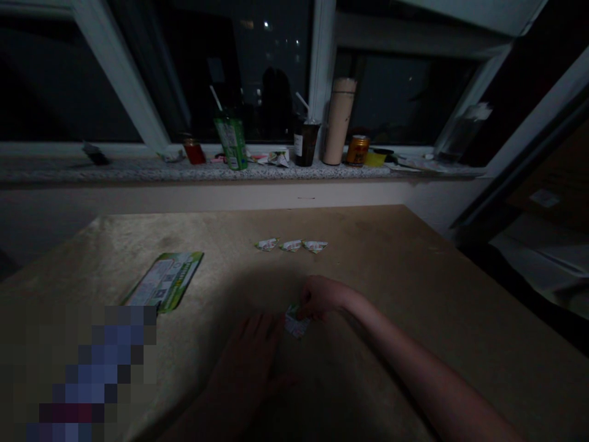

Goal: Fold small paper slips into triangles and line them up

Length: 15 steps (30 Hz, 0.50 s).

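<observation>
A small green-and-white printed sheet [296,326] lies on the table in front of me. My right hand [322,296] is closed at its upper right corner, fingers bent down and pressed together on it. On the other side, my left hand [251,353] lies low over the table in shadow, fingers stretched out, its fingertips beside the sheet's left edge. Farther back, three folded pieces with a similar print stand in a row: a left one [267,245], a middle one [291,246] and a right one [315,247].
A larger green-and-white printed packet [168,279] lies on the table [377,252] at left. Along the granite windowsill [151,175] stand a green cup [232,142], a dark cup with a straw [305,144], a beige flask [339,120] and an orange can [358,151]. The light is dim.
</observation>
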### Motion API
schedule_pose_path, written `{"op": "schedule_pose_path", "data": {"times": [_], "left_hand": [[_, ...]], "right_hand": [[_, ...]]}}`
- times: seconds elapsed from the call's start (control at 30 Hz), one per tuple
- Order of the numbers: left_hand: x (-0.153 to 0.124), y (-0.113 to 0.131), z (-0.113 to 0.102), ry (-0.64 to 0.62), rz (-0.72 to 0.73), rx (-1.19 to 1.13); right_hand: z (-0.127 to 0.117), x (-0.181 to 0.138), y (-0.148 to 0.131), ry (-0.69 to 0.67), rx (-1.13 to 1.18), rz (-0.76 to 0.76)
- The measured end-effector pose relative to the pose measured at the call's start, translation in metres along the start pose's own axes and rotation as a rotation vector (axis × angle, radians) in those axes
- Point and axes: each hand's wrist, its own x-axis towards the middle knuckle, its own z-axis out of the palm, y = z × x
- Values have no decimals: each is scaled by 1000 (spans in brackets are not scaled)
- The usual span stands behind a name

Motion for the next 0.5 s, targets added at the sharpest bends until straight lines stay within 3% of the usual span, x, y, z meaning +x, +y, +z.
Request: {"op": "schedule_pose_path", "data": {"times": [0.13, 0.33, 0.5], "left_hand": [[1, -8, 3, -26, 35, -23], [16, -14, -5, 62, 67, -143], [43, -29, -1, 96, -99, -337]], "right_hand": [[1, 1, 0, -30, 18, 15], [3, 1, -9, 26, -56, 120], [3, 2, -11, 23, -48, 104]]}}
